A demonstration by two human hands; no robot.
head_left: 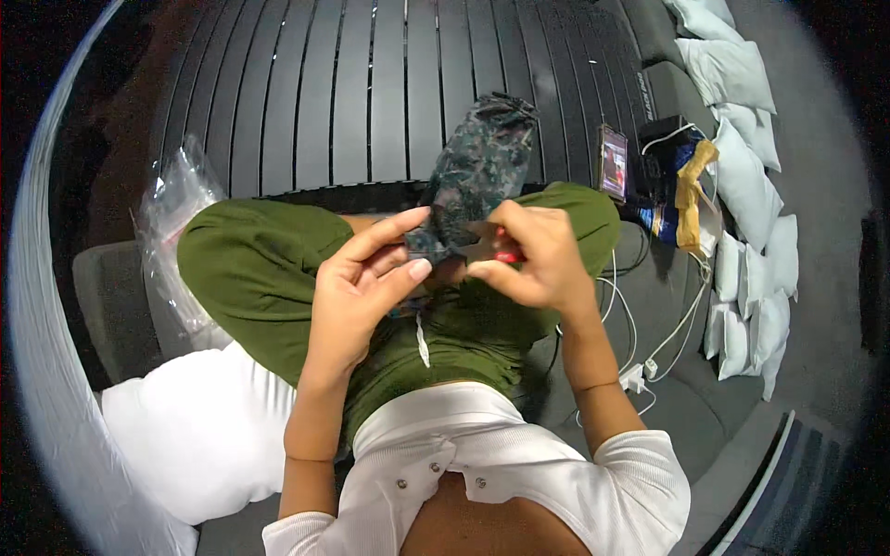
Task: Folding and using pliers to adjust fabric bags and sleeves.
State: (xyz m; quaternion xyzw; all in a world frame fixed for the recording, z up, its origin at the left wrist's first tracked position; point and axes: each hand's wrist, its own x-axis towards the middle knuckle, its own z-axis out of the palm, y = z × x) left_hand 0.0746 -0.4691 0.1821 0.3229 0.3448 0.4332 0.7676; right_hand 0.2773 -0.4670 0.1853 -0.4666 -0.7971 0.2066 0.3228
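A dark green-grey patterned cloth runs from the edge of the slatted table down over my lap. Its near end narrows between my two hands. My left hand pinches that near end between thumb and forefinger, with the other fingers curled behind. On the cloth's right side, my right hand is closed around a small red-handled tool. The tool's grey tip points left, close against the cloth by the left fingertips. Most of the handle is hidden in my fingers, so its exact kind is unclear.
Beyond my crossed legs stands a black slatted table. Clear plastic bags and a white pillow lie to the left. On the right are a lit phone, a yellow-and-blue bundle, white cables with a plug, and several pale cushions.
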